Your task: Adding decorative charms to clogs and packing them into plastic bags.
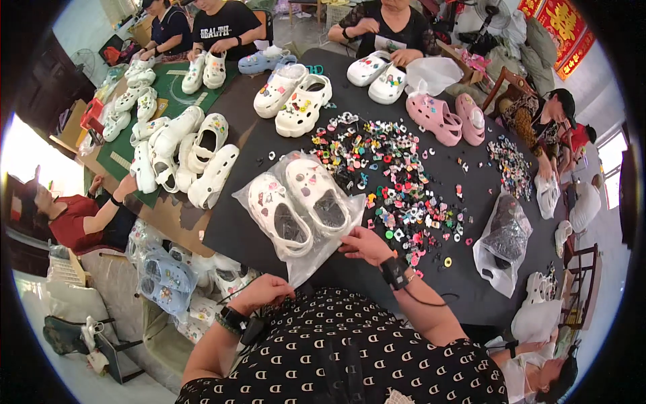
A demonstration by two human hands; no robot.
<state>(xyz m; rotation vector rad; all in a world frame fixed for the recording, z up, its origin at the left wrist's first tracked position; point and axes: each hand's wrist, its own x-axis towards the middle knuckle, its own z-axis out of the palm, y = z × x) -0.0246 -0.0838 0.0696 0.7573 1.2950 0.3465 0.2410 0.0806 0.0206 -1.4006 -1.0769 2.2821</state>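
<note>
A pair of white clogs (pixel 315 190) with small charms on the toes lies inside a clear plastic bag (pixel 355 207) on the dark table in front of me. The toes point away from me and the heels face me. My right hand (pixel 367 246) is closed on the bag's right-hand lower edge, thumb and fingers pinched together. By the bag's near left corner is my left hand (pixel 268 291), its fingers curled and pinching the plastic there. Both wrists wear dark bands.
Loose charms (pixel 404 182) are heaped right of the bag. White clogs (pixel 296 101) and pink clogs (pixel 434 118) stand farther back. More white clogs (pixel 188 151) pile up at left. A bagged dark pair (pixel 503 236) lies at right. Co-workers surround the table; bagged clogs (pixel 167 276) fill a bin at lower left.
</note>
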